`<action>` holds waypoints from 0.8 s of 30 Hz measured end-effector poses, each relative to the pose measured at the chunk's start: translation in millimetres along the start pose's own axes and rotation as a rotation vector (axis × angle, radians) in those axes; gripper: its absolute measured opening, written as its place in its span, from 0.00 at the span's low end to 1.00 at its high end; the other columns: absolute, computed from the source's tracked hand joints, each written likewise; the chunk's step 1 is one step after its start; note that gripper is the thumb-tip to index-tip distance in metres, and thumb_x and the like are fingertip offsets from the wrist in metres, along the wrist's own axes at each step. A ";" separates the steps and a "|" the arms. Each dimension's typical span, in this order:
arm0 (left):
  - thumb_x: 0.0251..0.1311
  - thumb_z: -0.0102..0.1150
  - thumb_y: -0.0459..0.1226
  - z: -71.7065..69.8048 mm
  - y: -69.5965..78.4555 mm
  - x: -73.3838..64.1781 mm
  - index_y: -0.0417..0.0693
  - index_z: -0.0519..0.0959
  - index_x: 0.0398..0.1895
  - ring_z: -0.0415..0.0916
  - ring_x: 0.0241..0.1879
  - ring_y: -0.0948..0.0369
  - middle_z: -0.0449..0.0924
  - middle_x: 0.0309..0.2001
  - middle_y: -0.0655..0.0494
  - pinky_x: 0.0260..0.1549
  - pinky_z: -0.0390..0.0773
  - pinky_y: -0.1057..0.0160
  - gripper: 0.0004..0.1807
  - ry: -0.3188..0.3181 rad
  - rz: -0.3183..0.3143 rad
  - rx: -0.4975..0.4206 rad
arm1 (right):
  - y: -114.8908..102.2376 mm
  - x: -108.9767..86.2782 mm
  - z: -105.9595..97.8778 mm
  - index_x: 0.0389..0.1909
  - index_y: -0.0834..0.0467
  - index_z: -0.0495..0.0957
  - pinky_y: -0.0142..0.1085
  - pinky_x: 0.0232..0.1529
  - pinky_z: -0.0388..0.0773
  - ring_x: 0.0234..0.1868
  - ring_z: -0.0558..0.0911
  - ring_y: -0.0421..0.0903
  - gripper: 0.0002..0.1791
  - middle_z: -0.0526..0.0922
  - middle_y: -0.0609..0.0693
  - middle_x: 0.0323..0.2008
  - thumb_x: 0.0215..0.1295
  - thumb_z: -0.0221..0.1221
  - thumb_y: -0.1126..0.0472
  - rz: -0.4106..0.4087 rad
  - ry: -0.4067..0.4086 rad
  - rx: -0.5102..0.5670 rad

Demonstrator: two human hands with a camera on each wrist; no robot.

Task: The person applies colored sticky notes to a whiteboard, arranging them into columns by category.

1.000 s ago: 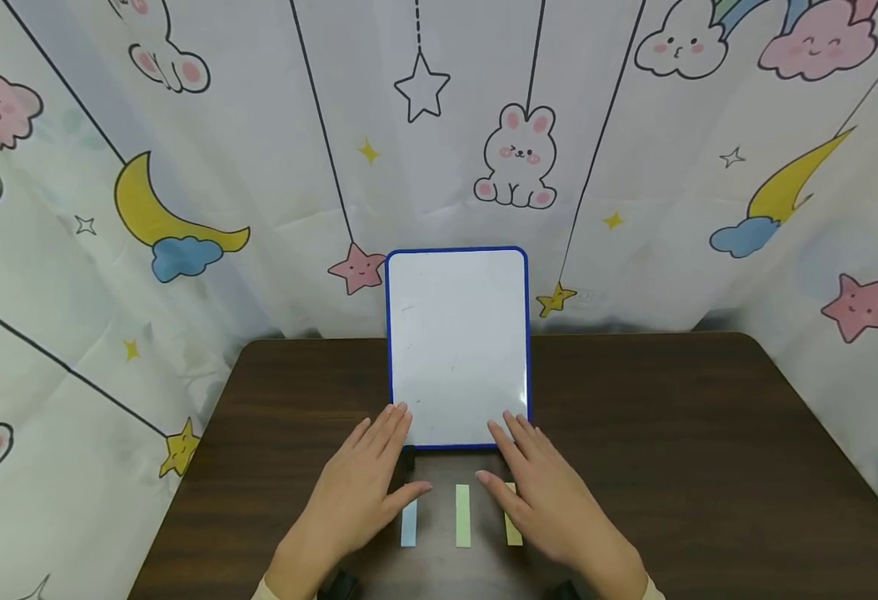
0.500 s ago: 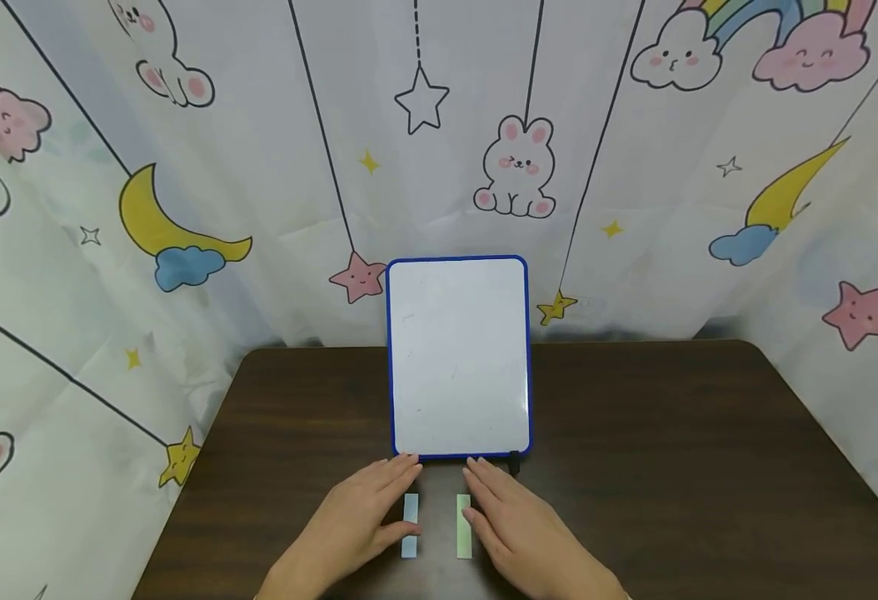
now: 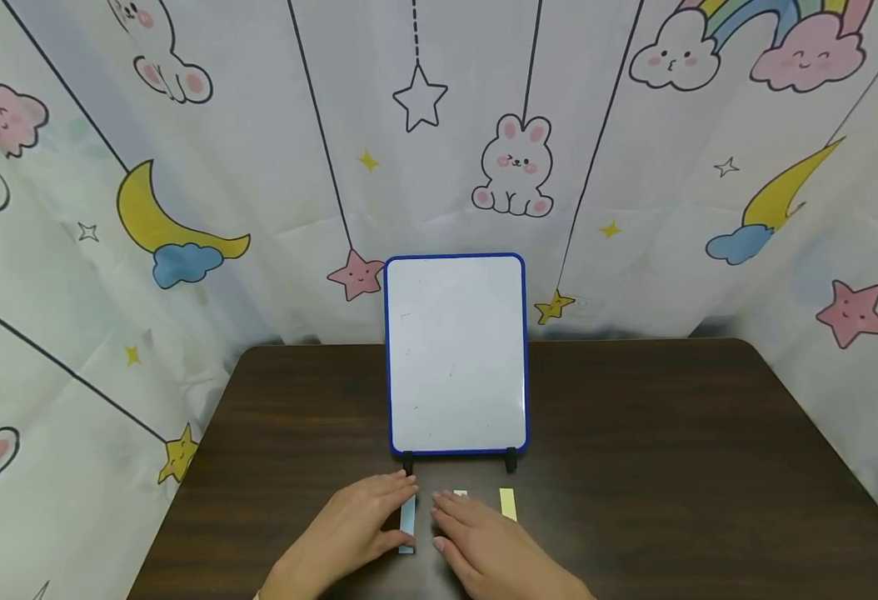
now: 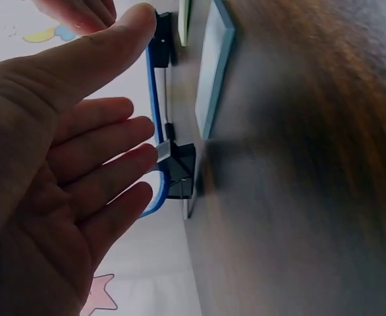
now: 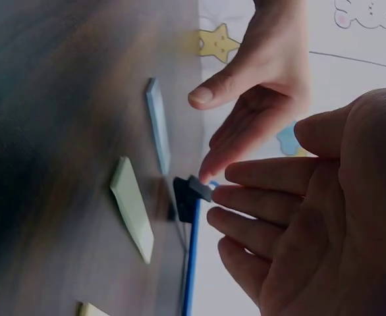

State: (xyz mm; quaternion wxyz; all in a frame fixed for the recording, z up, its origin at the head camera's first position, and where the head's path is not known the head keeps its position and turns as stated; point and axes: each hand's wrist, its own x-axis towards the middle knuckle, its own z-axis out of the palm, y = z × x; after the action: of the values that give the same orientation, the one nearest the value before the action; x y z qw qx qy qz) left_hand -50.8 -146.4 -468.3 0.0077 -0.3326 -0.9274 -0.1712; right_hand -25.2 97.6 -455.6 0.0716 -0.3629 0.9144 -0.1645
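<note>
Three slim strips, each with some thickness like a narrow sticky-note pad, lie on the table: blue [image 3: 407,518], green [image 3: 460,492] and yellow [image 3: 508,504]. Beside and partly over the blue strip my left hand [image 3: 345,527] hovers, its fingers extended and holding nothing. My right hand [image 3: 495,546] hides most of the green strip and the lower part of the yellow one in the head view. From the right wrist, the green strip [image 5: 133,209] lies apart from that hand [image 5: 311,224], whose fingers are loosely extended. The left wrist view shows the blue strip [image 4: 214,69] untouched.
A blue-framed whiteboard [image 3: 456,350] stands upright behind the strips on black supports [image 3: 511,460]. The dark wooden table [image 3: 671,467] extends to both sides. A printed curtain [image 3: 259,125] hangs behind it.
Both hands have come down from before the whiteboard towards the strips. The right hand has moved left, from the yellow strip to over the green one. The strips look unmoved.
</note>
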 end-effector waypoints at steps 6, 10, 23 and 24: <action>0.49 0.70 0.54 2.5 -1.9 1.3 0.47 0.80 0.57 0.79 0.59 0.56 0.83 0.56 0.56 0.56 0.81 0.56 0.33 -0.037 0.003 -0.002 | 3.1 3.1 5.1 0.71 0.53 0.65 0.42 0.68 0.73 0.73 0.67 0.45 0.31 0.66 0.47 0.72 0.79 0.30 0.41 -0.095 -0.151 -0.043; 0.48 0.71 0.54 4.4 -3.2 1.6 0.48 0.81 0.57 0.79 0.59 0.56 0.83 0.56 0.55 0.55 0.81 0.55 0.34 -0.069 -0.024 -0.002 | 2.3 5.6 10.1 0.72 0.54 0.63 0.40 0.69 0.71 0.74 0.66 0.44 0.30 0.65 0.48 0.73 0.80 0.30 0.44 -0.152 -0.168 -0.073; 0.46 0.74 0.51 9.7 -5.7 1.9 0.46 0.81 0.55 0.80 0.57 0.55 0.83 0.56 0.54 0.54 0.82 0.56 0.32 -0.064 -0.035 0.005 | -0.7 9.3 23.6 0.70 0.56 0.66 0.37 0.66 0.74 0.71 0.70 0.44 0.30 0.69 0.49 0.70 0.80 0.29 0.45 -0.225 -0.121 -0.087; 0.45 0.74 0.50 9.8 -5.8 1.8 0.46 0.81 0.55 0.80 0.57 0.55 0.83 0.56 0.53 0.54 0.82 0.56 0.32 -0.059 -0.034 0.007 | -1.2 9.1 25.1 0.69 0.56 0.67 0.37 0.65 0.75 0.70 0.71 0.44 0.30 0.70 0.49 0.70 0.80 0.30 0.46 -0.243 -0.096 -0.112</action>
State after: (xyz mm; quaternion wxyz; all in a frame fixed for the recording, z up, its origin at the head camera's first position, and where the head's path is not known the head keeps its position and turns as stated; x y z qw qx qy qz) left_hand -54.7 -146.4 -479.1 -0.0213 -0.3214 -0.9334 -0.1579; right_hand -24.7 84.3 -478.8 0.0744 -0.4819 0.8669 -0.1033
